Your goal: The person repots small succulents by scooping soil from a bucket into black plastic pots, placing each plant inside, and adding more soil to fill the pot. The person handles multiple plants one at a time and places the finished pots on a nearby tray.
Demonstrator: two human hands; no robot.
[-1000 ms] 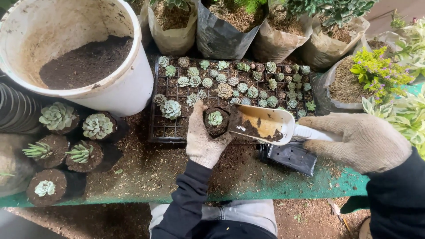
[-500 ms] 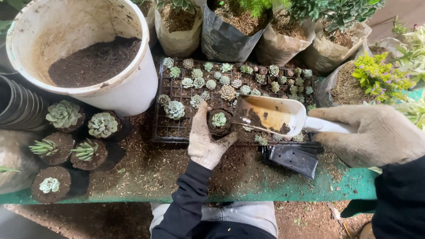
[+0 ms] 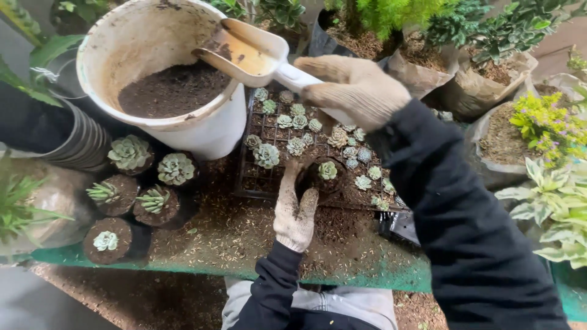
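Observation:
My left hand (image 3: 295, 208), in a dirty work glove, grips a small black pot (image 3: 323, 178) holding a green succulent, over the black seedling tray (image 3: 257, 183). My right hand (image 3: 351, 87), also gloved, holds a white plastic scoop (image 3: 251, 52) by its handle. The scoop's mouth reaches over the rim of the large white bucket (image 3: 208, 122), above the dark soil (image 3: 171, 88) inside. The scoop looks empty apart from dirt stains.
Several potted succulents (image 3: 131, 189) stand at the left on the green table (image 3: 244, 263). Stacked black pots (image 3: 73, 140) lie by the bucket. Bagged plants (image 3: 477, 79) line the back and right. Loose soil covers the table top.
My right hand has swung the scoop from beside the small pot up and left over the bucket. My left hand still holds the pot over the tray.

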